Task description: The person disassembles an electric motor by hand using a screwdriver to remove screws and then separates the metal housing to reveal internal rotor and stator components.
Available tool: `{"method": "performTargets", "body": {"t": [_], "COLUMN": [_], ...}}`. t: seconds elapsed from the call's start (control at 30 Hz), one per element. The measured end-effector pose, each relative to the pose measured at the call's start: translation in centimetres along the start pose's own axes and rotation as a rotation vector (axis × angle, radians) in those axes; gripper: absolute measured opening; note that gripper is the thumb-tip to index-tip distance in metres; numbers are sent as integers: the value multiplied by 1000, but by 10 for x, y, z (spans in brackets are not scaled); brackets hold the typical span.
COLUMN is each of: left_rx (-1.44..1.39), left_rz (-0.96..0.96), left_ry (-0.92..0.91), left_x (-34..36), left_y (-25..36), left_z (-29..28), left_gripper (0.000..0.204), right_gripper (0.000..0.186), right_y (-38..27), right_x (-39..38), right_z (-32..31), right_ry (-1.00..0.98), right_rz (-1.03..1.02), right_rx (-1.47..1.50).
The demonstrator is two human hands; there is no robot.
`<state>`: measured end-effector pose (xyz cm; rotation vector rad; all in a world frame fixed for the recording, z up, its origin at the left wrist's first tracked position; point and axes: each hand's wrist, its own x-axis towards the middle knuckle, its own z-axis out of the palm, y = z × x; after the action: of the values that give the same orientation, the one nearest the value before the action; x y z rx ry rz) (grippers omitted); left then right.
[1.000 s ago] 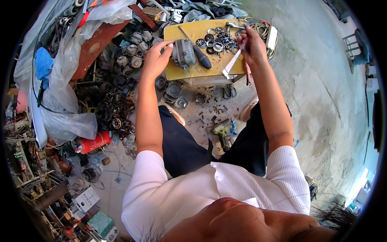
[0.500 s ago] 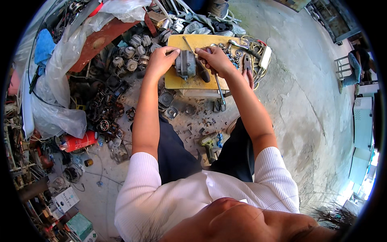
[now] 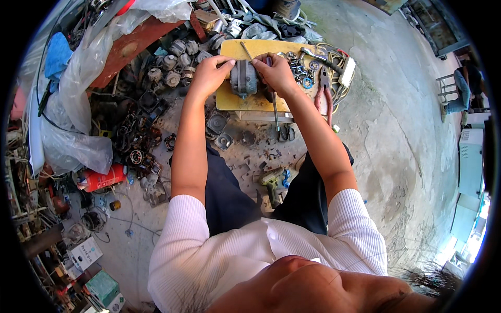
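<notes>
A small round grey electric motor (image 3: 243, 79) rests on the yellow board of a low bench (image 3: 229, 104). My left hand (image 3: 210, 77) is closed at the motor's left end, thumb and fingers pinching there; the exact spot they grip is hidden. Against its right side, my right hand (image 3: 276, 75) is closed round what looks like a screwdriver (image 3: 275, 110), its long metal shaft pointing back toward me past the board's near edge. Another screwdriver (image 3: 246, 50) lies behind the motor, mostly covered by the motor and my right hand.
On the board's right are pliers (image 3: 324, 83) with red handles, a ratchet wrench (image 3: 319, 56), several sockets (image 3: 297, 70) and a white power strip (image 3: 346, 72) with coiled cable. Old motors (image 3: 172, 78) and scrap pile up at left. A green power drill (image 3: 271, 188) stands between my legs.
My right hand has come in closer to the motor, and the tool's shaft has swung more upright in the picture. The left hand stays at the motor's left end. The view has shifted slightly.
</notes>
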<state>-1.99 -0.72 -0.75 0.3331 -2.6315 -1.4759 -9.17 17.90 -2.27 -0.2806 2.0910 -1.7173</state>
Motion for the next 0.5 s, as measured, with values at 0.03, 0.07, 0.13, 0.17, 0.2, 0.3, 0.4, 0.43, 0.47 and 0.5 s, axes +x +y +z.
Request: {"method": "performTargets", "body": {"t": [0.03, 0.07, 0.13, 0.17, 0.2, 0.3, 0.4, 0.43, 0.47, 0.5], "left_rx": [-8, -16, -15, -6, 1, -3, 10, 17, 24, 31], "left_rz": [16, 32, 58, 69, 80, 69, 64, 61, 58, 55], "left_ry": [9, 19, 28, 26, 25, 20, 23, 22, 21, 20], "left_x": [0, 0, 0, -1, -1, -1, -1, -1, -2, -2], "left_y": [0, -2, -3, -4, -4, -4, -3, -2, -1, -1], "left_z": [1, 2, 2, 2, 1, 1, 1, 1, 1, 1], "left_gripper": [32, 31, 31, 31, 31, 31, 30, 30, 30, 30], "right_gripper": [25, 25, 25, 25, 25, 25, 25, 25, 26, 27], "right_y": [1, 2, 2, 2, 1, 1, 5, 5, 5, 4], "right_x": [-1, -1, -3, -3, -5, -8, -8, -7, -7, -7], "right_z": [1, 2, 3, 3, 2, 2, 4, 4, 4, 4], "right_ry": [15, 29, 57, 71, 68, 68, 85, 89, 93, 94], "right_rz": [-13, -26, -6, 4, 3, -17, -52, -53, -54, -42], "right_rx": [-3, -6, 24, 39, 38, 35, 21, 9, -4, -13]}}
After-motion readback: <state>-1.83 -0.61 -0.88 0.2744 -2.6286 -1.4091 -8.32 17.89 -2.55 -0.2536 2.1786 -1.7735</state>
